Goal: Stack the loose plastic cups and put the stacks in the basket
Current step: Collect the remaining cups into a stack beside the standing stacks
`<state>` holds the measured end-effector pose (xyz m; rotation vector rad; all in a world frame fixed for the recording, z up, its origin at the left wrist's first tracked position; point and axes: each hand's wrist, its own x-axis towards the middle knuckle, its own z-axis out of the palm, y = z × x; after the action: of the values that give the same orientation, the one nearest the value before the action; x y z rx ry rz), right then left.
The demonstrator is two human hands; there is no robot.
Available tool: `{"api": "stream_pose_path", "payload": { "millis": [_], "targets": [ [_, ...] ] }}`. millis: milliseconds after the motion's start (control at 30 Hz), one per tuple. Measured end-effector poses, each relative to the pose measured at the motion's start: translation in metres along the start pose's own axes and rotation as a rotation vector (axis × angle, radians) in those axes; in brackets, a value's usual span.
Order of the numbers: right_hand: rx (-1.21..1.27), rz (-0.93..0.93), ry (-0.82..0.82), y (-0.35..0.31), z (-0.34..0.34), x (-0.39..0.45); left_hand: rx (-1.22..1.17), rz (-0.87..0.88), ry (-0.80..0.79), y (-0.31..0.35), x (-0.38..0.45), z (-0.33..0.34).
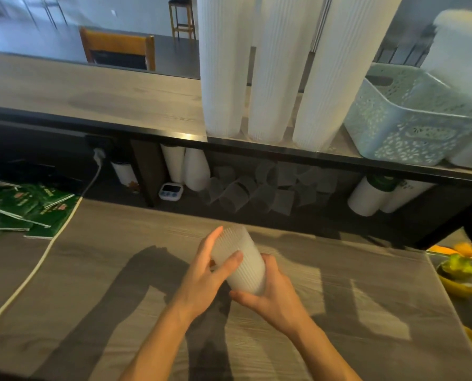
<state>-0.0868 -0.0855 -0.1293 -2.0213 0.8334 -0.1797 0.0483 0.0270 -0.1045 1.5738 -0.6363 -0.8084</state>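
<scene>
Left hand (211, 273) and right hand (270, 291) are both gripping a short cup stack (241, 261), tilted above bare worktop (105, 284). Loose cups (259, 188) are lying beyond it, under the shelf edge (257, 145); basket (410, 119) is sitting up-right, on the shelf.

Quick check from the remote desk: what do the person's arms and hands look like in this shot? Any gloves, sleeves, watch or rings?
Both forearms are bare as far as the frame shows; no sleeve is in view. The left hand and right hand wear no gloves. No watch, bracelet or ring shows on either wrist or on the fingers in view.
</scene>
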Motion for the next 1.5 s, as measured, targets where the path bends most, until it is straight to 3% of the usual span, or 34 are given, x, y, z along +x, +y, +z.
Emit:
{"api": "stream_pose_path", "payload": {
  "millis": [133, 300, 400, 500, 633, 867, 1033, 1167, 1367, 1500],
  "targets": [
    [-0.038, 0.006, -0.009, 0.007, -0.004, 0.000, 0.006, -0.047, -0.024, -0.011, 0.001, -0.003],
    [0.000, 0.049, 0.044, 0.009, -0.003, 0.004, 0.013, -0.126, 0.162, -0.012, 0.041, -0.013],
    [0.014, 0.077, 0.061, 0.012, -0.007, 0.006, 0.179, -0.086, 0.301, -0.015, 0.084, -0.021],
    [0.038, 0.112, 0.077, 0.016, -0.012, 0.009, 0.455, -0.049, 0.344, -0.020, 0.127, -0.031],
    [0.063, 0.165, 0.104, 0.019, -0.014, 0.016, 0.559, -0.182, 0.338, -0.029, 0.177, -0.041],
    [0.069, 0.228, 0.061, 0.016, -0.007, 0.031, 0.316, -0.461, 0.369, -0.054, 0.230, -0.048],
    [0.067, 0.244, 0.069, 0.022, 0.000, 0.037, 0.194, -0.340, 0.341, -0.058, 0.255, -0.052],
    [0.063, 0.280, 0.043, 0.025, 0.002, 0.039, 0.119, -0.547, 0.312, -0.069, 0.257, -0.054],
    [0.066, 0.265, 0.045, 0.025, 0.003, 0.038, 0.180, -0.345, 0.320, -0.058, 0.258, -0.051],
    [0.056, 0.238, 0.039, 0.022, -0.001, 0.037, -0.020, -0.415, 0.441, -0.060, 0.223, -0.055]
  ]
}}
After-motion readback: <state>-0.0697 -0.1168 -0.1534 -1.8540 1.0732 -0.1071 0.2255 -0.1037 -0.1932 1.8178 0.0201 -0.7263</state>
